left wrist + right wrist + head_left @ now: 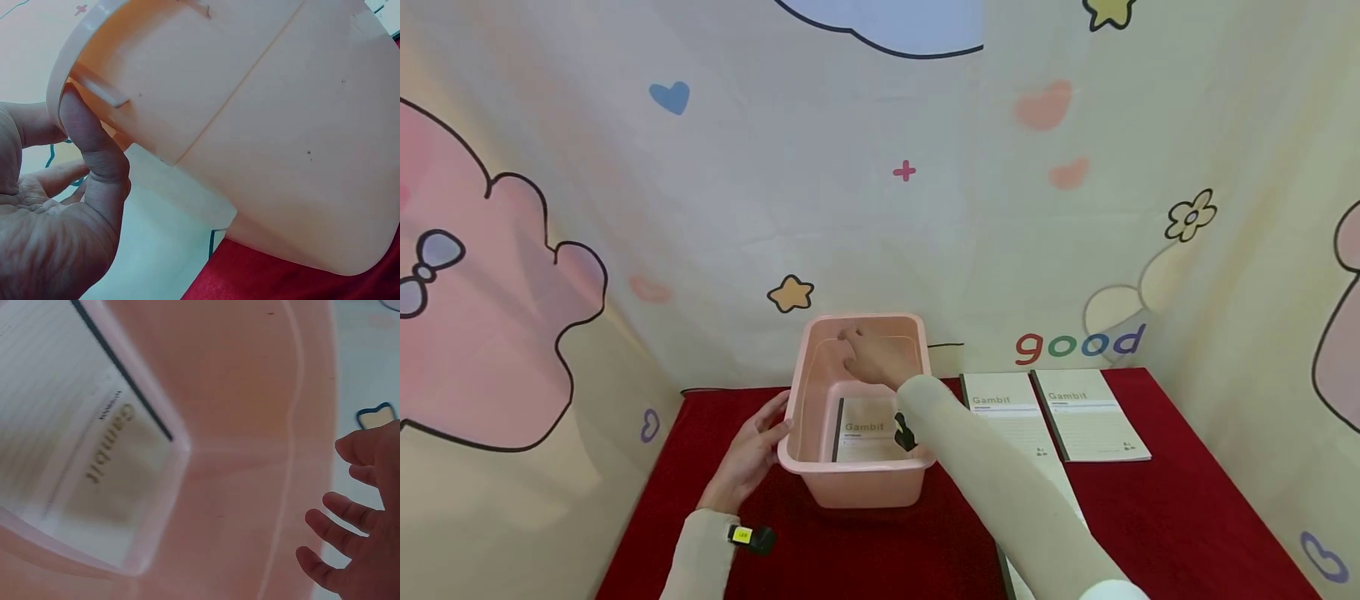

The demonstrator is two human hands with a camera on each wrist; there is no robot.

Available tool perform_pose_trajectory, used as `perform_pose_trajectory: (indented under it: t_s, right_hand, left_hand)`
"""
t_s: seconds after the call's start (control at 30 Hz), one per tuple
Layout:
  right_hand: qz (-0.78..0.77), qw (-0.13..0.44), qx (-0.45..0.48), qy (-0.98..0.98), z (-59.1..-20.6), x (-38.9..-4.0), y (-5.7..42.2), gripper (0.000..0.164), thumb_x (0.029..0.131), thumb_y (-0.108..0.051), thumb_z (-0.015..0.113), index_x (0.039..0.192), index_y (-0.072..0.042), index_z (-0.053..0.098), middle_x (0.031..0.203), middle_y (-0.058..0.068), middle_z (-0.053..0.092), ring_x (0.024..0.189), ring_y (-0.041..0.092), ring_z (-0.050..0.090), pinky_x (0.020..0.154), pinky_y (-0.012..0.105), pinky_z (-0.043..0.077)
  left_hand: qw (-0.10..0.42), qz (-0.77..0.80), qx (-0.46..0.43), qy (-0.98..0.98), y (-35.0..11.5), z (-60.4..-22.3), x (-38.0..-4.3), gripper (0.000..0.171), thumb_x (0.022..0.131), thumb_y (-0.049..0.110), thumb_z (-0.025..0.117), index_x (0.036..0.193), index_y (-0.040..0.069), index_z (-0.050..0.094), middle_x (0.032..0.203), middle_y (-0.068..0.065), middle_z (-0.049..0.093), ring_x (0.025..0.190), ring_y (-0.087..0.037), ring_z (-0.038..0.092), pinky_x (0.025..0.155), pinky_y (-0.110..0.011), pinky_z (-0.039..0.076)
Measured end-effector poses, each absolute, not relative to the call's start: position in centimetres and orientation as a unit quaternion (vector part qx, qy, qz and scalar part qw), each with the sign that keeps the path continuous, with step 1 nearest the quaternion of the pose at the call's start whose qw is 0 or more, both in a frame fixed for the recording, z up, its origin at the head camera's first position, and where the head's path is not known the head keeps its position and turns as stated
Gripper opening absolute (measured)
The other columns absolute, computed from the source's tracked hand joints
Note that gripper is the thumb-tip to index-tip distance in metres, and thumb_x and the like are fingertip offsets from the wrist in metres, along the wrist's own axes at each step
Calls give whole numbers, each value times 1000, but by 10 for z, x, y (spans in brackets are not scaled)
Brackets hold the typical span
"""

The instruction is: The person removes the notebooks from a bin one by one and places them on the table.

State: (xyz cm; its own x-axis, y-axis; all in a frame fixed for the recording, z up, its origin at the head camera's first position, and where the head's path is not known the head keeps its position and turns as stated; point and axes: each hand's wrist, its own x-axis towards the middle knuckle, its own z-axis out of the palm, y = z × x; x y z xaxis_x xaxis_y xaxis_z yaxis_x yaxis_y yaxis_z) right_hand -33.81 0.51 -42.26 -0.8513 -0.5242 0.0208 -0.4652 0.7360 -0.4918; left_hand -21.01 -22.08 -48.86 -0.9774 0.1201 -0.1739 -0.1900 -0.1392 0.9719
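A pink plastic tub [861, 489] stands on the red cloth, tilted toward the camera in the head view. My left hand [751, 452] pinches its left rim, with a finger hooked beneath the lip in the left wrist view. A Gambit notebook [69, 434] with a dark spine lies flat on the tub's bottom. Over the far end of the tub hovers my right hand [874, 357], its fingers [340, 528] loosely spread and holding nothing. The right sleeve covers part of the tub's right side.
Right of the tub, several more Gambit notebooks lie on the red cloth [1187, 500], among them one at the back right [1093, 417] and another beside it [1000, 396]. My right forearm crosses over some of them. A printed curtain [880, 233] hangs behind.
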Motion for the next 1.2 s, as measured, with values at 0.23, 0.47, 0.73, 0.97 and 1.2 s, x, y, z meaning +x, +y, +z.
perform_pose_trajectory:
  t_s: [0.23,0.47,0.73,0.97,1.2]
  right_hand:
    - [-210,90,-241,943,-457,-345,8,50,94,-19,61,142,-18,47,141,2,53,125,20,51,107,43,46]
    - [-182,104,-198,958,-470,-341,-3,45,86,-26,72,127,-27,55,121,-3,54,108,17,48,97,41,49]
    - [-215,173,-194,942,-490,-341,-20,53,91,-15,62,142,-17,49,142,5,54,116,21,55,102,41,47]
    - [-152,204,-165,953,-498,-343,-21,61,89,-20,63,146,-27,44,150,3,46,119,20,52,102,43,46]
    - [-172,272,-83,943,-508,-345,-19,67,86,-26,70,147,-37,43,151,-2,47,127,21,49,103,49,45]
  left_hand:
    - [98,759,-24,644,-215,-493,-212,55,99,14,56,150,22,36,153,-7,37,134,-38,43,102,-52,47]
    - [89,759,-27,645,-213,-493,-211,55,99,14,56,150,22,37,154,-8,36,136,-39,40,105,-56,43]
    - [91,759,-31,644,-213,-493,-210,56,99,13,56,150,23,37,154,-6,36,137,-37,41,105,-53,44]
    - [84,760,-27,644,-217,-491,-209,56,99,11,56,150,22,36,153,-8,36,135,-37,43,104,-51,46]
    - [87,759,-26,645,-221,-491,-209,56,99,12,56,150,22,36,153,-9,37,134,-39,43,103,-53,46]
